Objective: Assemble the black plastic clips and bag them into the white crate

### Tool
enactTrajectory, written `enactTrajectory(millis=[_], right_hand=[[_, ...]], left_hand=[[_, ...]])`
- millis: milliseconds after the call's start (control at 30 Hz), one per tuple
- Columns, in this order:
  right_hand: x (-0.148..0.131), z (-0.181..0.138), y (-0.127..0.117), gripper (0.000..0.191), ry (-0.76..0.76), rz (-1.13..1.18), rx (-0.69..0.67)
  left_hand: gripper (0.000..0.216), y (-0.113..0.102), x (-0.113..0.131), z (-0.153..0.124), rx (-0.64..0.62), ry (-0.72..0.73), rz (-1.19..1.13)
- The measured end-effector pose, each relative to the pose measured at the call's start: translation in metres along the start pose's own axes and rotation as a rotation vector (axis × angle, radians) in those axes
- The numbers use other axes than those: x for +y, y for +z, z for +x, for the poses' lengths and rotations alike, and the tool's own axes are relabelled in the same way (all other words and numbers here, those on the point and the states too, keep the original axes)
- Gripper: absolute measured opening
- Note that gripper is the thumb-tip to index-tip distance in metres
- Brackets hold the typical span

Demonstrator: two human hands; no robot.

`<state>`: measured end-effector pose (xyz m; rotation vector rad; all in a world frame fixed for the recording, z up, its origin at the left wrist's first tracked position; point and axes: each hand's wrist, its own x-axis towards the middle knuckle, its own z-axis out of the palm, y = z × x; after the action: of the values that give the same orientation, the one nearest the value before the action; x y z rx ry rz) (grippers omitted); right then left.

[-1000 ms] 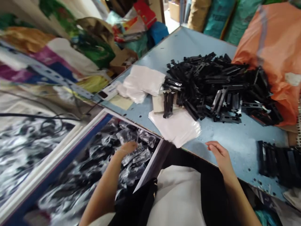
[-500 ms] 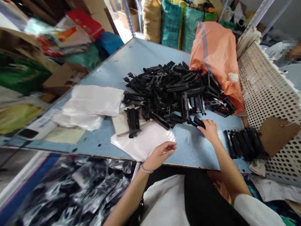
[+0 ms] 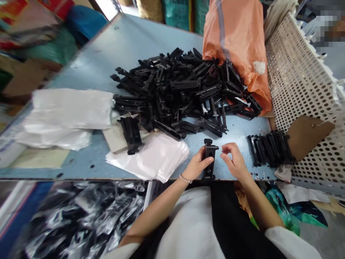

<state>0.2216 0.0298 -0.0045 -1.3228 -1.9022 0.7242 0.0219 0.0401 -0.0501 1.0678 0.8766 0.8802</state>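
Observation:
My left hand [image 3: 198, 164] grips a long black plastic part [image 3: 210, 166] near the table's front edge, thumb across its face. Just to the right, my right hand [image 3: 234, 161] is apart from that part, fingers curved and separated, holding nothing. Beyond both hands lies a big heap of similar black parts [image 3: 185, 85]. A neat row of them [image 3: 271, 148] sits to the right of my right hand. On the left, another black part [image 3: 131, 135] rests over a beige block [image 3: 114, 138] and a fan of clear plastic bags [image 3: 151, 158].
An orange sack [image 3: 242, 32] stands behind the heap. A perforated white panel [image 3: 304, 82] with a brown cardboard piece [image 3: 312, 138] bounds the right side. White bags [image 3: 72, 108] are stacked at the left of the blue table [image 3: 129, 36]. Bagged black items [image 3: 88, 219] fill the space below.
My right hand has come back from the heap's near edge. A black part from there is now in my left hand, which has moved right. The view has shifted.

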Motion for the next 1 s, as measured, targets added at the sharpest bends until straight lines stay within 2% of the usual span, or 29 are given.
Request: enactTrajectory(millis=[33, 100, 167, 267, 333, 367, 400, 467, 567, 633, 700, 767, 833, 900, 933, 1000], right_hand=[[0.002, 0.006, -0.003, 0.027, -0.057, -0.1, 0.013], [0.006, 0.019, -0.001, 0.029, -0.186, -0.249, -0.044], [0.008, 0.031, 0.008, 0.037, -0.242, -0.283, -0.103], [0.007, 0.041, 0.023, 0.048, -0.088, -0.134, -0.148], [0.004, 0.039, 0.03, 0.052, 0.044, -0.02, -0.193], [0.001, 0.036, 0.032, 0.054, 0.063, -0.001, -0.22], [-0.001, 0.031, 0.034, 0.054, 0.04, -0.014, -0.249], [-0.007, 0.019, 0.036, 0.052, -0.1, -0.109, -0.319], [-0.013, 0.006, 0.041, 0.044, -0.305, -0.227, -0.433], [-0.015, -0.001, 0.046, 0.042, -0.336, -0.211, -0.452], [-0.018, -0.007, 0.05, 0.046, -0.265, -0.117, -0.423], [-0.02, -0.012, 0.052, 0.051, -0.06, 0.017, -0.438], [-0.018, -0.012, 0.051, 0.053, 0.129, 0.114, -0.528], [-0.008, 0.0, 0.046, 0.052, 0.197, 0.136, -0.607], [-0.001, 0.011, 0.042, 0.049, 0.191, 0.107, -0.582], [0.017, 0.04, 0.035, 0.035, 0.177, -0.067, -0.383]], left_hand=[[0.067, -0.001, 0.006, -0.003, -0.02, -0.058, -0.022], [0.065, 0.001, 0.015, -0.009, -0.057, -0.205, -0.126], [0.066, 0.005, 0.02, -0.013, -0.05, -0.306, -0.237], [0.068, 0.008, 0.023, -0.013, 0.049, -0.286, -0.263], [0.066, 0.003, 0.022, -0.01, 0.132, -0.246, -0.268], [0.065, -0.001, 0.022, -0.009, 0.172, -0.234, -0.284], [0.063, -0.006, 0.022, -0.007, 0.209, -0.225, -0.306], [0.061, -0.016, 0.023, -0.005, 0.253, -0.223, -0.345], [0.058, -0.021, 0.026, -0.003, 0.237, -0.273, -0.396], [0.058, -0.016, 0.027, -0.003, 0.222, -0.311, -0.44], [0.062, -0.01, 0.026, -0.004, 0.246, -0.292, -0.461], [0.066, -0.005, 0.022, -0.005, 0.312, -0.198, -0.425], [0.073, -0.004, 0.011, -0.004, 0.383, -0.091, -0.365], [0.078, -0.003, -0.007, -0.002, 0.421, -0.052, -0.303], [0.075, -0.002, -0.018, 0.0, 0.423, -0.062, -0.254], [0.062, 0.004, -0.038, 0.004, 0.403, -0.069, -0.078]])
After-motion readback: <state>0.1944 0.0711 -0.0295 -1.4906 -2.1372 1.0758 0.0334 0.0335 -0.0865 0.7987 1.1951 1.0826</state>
